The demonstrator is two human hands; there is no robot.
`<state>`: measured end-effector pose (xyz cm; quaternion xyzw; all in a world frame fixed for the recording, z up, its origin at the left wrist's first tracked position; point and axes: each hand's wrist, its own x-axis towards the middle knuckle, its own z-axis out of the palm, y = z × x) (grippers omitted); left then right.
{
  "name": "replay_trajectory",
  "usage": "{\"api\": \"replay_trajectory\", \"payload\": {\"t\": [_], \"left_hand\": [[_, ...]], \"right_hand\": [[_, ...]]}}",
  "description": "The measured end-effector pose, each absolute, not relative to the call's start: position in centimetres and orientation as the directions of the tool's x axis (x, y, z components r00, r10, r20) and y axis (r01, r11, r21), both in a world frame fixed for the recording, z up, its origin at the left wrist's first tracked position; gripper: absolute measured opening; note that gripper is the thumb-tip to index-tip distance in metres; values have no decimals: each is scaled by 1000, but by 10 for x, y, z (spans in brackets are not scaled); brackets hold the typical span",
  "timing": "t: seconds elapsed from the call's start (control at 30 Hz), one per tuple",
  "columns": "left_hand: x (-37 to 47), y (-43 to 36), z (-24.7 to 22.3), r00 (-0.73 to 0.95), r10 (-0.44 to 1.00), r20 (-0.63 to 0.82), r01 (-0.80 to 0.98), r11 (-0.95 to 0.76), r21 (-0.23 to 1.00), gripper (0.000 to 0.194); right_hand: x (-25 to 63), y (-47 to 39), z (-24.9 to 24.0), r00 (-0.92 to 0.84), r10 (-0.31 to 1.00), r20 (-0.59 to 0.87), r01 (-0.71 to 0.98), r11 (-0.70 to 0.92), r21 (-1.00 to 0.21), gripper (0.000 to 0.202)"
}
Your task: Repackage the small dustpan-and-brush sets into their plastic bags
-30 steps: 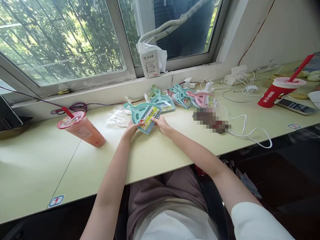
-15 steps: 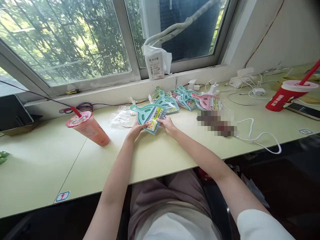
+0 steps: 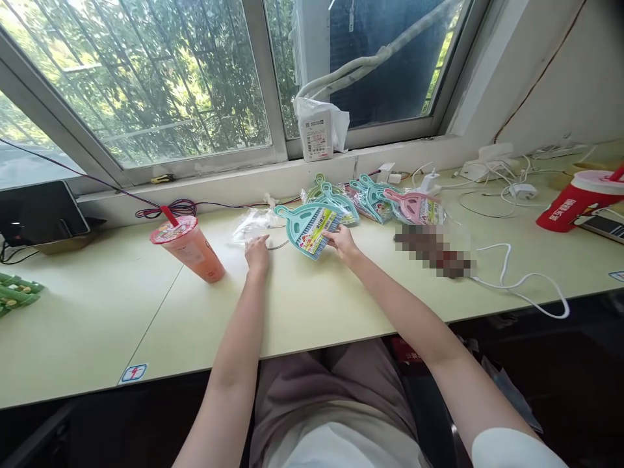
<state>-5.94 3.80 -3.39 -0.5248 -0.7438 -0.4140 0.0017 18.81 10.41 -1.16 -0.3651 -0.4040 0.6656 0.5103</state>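
My right hand (image 3: 344, 244) grips the lower right edge of a mint-green mini dustpan (image 3: 294, 226) with a brush and a printed yellow label. The dustpan is tilted, its handle pointing to the upper left. My left hand (image 3: 257, 252) is apart from it, fingers stretched forward at the near edge of some crumpled clear plastic bags (image 3: 252, 224); whether it touches them is hard to tell. Behind the held set lie several wrapped dustpan sets: mint ones (image 3: 373, 195), a green one (image 3: 319, 184) and a pink one (image 3: 409, 203).
An orange drink cup (image 3: 192, 250) with a red straw stands left of my left hand. A blurred-out object (image 3: 433, 250) with a white cable (image 3: 531, 278) lies on the right. Farther right is a red cup (image 3: 575, 205). A box (image 3: 316, 135) stands on the sill.
My left hand has let go of the dustpan and moved left to the plastic bags. The dustpan stays in my right hand. The camera view has shifted slightly.
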Motion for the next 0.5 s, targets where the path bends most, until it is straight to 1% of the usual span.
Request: {"api": "replay_trajectory", "payload": {"t": [0.03, 0.1, 0.23, 0.3, 0.4, 0.47, 0.5], "left_hand": [[-60, 38, -35, -460, 785, 414, 774, 126, 621, 41], [-61, 39, -36, -478, 776, 412, 764, 135, 631, 41], [-60, 34, -30, -466, 720, 515, 807, 106, 581, 50], [-58, 30, -24, -492, 654, 575, 824, 138, 549, 54], [-52, 25, -14, -533, 544, 649, 837, 229, 496, 55], [-45, 25, -10, -515, 528, 675, 853, 243, 461, 53], [-41, 26, -9, -486, 553, 677, 868, 218, 445, 51]], "right_hand": [[188, 104, -12, -216, 973, -75, -378, -155, -913, 27], [187, 104, -12, -224, 971, -78, -368, -158, -916, 27], [186, 102, -12, -220, 972, -81, -363, -158, -918, 25], [186, 101, -11, -210, 974, -83, -364, -156, -918, 24], [187, 100, -10, -196, 977, -88, -376, -158, -913, 23], [187, 101, -9, -185, 978, -99, -383, -164, -909, 23], [188, 101, -9, -178, 978, -105, -382, -167, -909, 24]]}}
